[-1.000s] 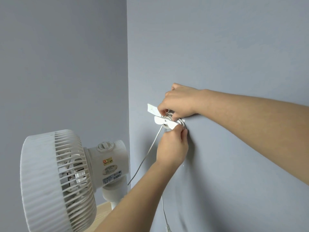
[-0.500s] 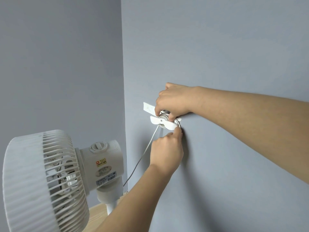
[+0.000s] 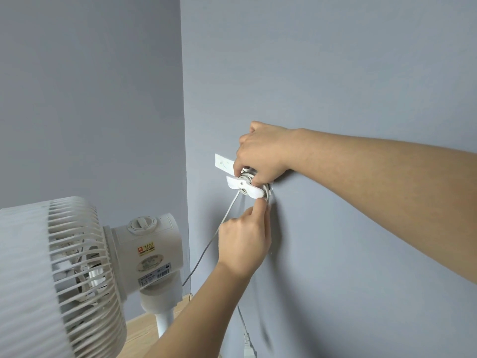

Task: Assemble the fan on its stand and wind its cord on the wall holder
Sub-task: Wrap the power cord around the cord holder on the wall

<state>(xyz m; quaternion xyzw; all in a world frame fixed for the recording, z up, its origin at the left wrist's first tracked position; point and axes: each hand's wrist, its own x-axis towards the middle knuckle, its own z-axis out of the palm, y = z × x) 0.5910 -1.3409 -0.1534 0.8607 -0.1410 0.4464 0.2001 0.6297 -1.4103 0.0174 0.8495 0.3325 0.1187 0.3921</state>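
White cord (image 3: 230, 209) is wound round the wall holder (image 3: 245, 186). I think each loop should be pulled snug while the coils are pressed flat. The right grip (image 3: 260, 153) curls over the coils from above. The left grip (image 3: 245, 236) pinches the cord just under the holder. The fan (image 3: 64, 267) stands near, on its stand.

obstacle: fan (image 3: 64, 267) low left | room: gap between fan and wall (image 3: 335, 73)

White fan (image 3: 77, 267) mounted upright on stand (image 3: 165, 322), lower left. White cord (image 3: 228, 212) coiled round winged wall holder (image 3: 245, 187), strand slanting down toward fan.
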